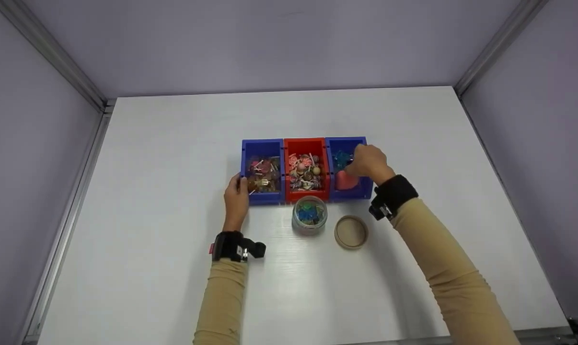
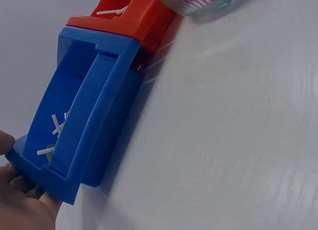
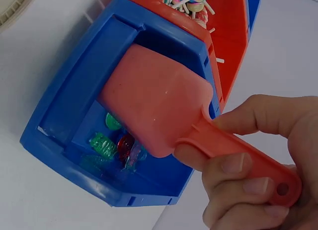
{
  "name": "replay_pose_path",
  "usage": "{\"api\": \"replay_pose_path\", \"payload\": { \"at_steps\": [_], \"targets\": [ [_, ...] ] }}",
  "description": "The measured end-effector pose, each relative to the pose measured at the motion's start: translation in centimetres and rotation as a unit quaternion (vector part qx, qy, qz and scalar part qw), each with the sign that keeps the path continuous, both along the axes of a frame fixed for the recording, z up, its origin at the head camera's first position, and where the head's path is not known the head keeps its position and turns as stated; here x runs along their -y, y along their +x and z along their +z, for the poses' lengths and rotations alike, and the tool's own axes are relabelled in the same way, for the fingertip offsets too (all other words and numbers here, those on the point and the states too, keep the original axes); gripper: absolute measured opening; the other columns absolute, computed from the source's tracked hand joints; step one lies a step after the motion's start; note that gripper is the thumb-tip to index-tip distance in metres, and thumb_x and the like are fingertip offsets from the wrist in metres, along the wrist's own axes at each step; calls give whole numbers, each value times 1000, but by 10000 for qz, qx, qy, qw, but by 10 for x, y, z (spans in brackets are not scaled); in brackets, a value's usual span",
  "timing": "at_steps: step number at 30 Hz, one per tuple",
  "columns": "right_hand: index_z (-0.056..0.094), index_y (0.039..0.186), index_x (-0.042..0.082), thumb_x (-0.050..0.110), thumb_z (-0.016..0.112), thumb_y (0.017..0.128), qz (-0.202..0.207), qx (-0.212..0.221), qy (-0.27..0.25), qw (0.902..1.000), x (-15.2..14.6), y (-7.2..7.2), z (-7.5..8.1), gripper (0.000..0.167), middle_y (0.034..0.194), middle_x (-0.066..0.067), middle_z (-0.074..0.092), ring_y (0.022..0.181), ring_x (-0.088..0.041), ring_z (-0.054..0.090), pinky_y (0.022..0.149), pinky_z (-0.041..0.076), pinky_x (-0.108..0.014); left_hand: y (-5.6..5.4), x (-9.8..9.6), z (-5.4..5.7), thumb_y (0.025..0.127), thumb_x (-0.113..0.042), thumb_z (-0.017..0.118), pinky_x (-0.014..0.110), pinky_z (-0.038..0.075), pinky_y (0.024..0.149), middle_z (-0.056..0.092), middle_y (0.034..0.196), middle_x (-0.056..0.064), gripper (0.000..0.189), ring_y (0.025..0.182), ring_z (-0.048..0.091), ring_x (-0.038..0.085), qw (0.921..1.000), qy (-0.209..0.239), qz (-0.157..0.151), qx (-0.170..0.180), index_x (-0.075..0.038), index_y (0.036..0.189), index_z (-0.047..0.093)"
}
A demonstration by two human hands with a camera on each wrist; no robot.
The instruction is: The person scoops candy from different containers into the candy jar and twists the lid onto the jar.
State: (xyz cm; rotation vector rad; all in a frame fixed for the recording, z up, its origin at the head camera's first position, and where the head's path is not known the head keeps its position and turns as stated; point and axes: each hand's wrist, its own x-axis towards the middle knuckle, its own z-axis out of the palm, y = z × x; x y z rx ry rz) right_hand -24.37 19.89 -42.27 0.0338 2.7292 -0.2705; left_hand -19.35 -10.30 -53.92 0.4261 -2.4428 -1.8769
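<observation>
- Gripping the coral scoop [image 3: 159, 101] by its handle, with the curled fingers of the right hand [image 1: 369, 161] wrapped round it.
- Slanting, along the scoop's long axis, leftward and toward the wearer from that grip, down inside the right blue bin [image 3: 74, 76].
- Lying beside the blade, on the bin floor: translucent pieces [image 3: 104, 145] in green and red; cannot tell whether touching it.
- Holding the left blue bin [image 2: 99, 111] by its outer end with the left hand [image 1: 236, 199], thumb at the rim and fingers beneath; well apart from the scoop, so much farther from it than the right.
- Standing between the two blue bins: the red bin [image 1: 307, 195], with lollipops [image 1: 306, 165] inside.
- Set just in front: an open jar [image 1: 309, 214] of coloured pieces, near a round lid [image 1: 351, 232] lying flat.
- Resting on a white table [image 1: 150, 191], enclosed by pale walls [image 1: 289, 48].
</observation>
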Motion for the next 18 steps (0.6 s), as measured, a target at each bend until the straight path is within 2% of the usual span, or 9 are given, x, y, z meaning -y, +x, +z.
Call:
{"api": "replay_pose_path", "payload": {
  "at_steps": [4, 6, 9, 12, 18],
  "targets": [
    [60, 114, -9, 28, 65, 82, 17, -119, 131, 9998, 8, 5, -1, 49, 105, -23, 67, 91, -32, 63, 79, 57, -47, 0, 1, 0, 103, -18, 42, 45, 39, 115, 52, 140, 23, 41, 135, 47, 34, 10000, 36, 22, -6, 4, 137, 47],
    [60, 113, -9, 33, 68, 83, -24, -260, 127, 9996, 11, 6, -2, 52, 107, -26, 68, 94, -36, 64, 81, 57, -49, 0, 1, 0, 103, -18, 42, 44, 38, 115, 52, 140, 23, 41, 136, 47, 34, 10000, 20, 31, -16, 4, 137, 47],
    [63, 96, -6, 39, 72, 81, -80, -597, 87, 9981, 15, 9, -5, 48, 97, -24, 69, 80, -31, 62, 73, 58, -48, -1, 2, 0, 103, -18, 42, 44, 37, 116, 51, 141, 23, 41, 136, 45, 34, 10000, 11, 20, -9, 4, 138, 46],
    [63, 85, -3, 42, 75, 78, -127, -830, 97, 9964, 15, 10, -8, 47, 86, -19, 67, 70, -24, 54, 67, 57, -47, -1, 1, 0, 103, -18, 42, 44, 37, 116, 51, 141, 24, 41, 137, 45, 34, 10000, 7, 13, -24, 4, 138, 46],
    [65, 90, -4, 44, 77, 75, -188, -747, 49, 9970, 11, 14, -9, 52, 84, -16, 63, 71, -23, 51, 65, 55, -45, -2, 1, -1, 103, -18, 42, 45, 37, 115, 52, 140, 25, 41, 135, 46, 35, 10000, -15, 6, -38, 5, 137, 46]
  ]
}}
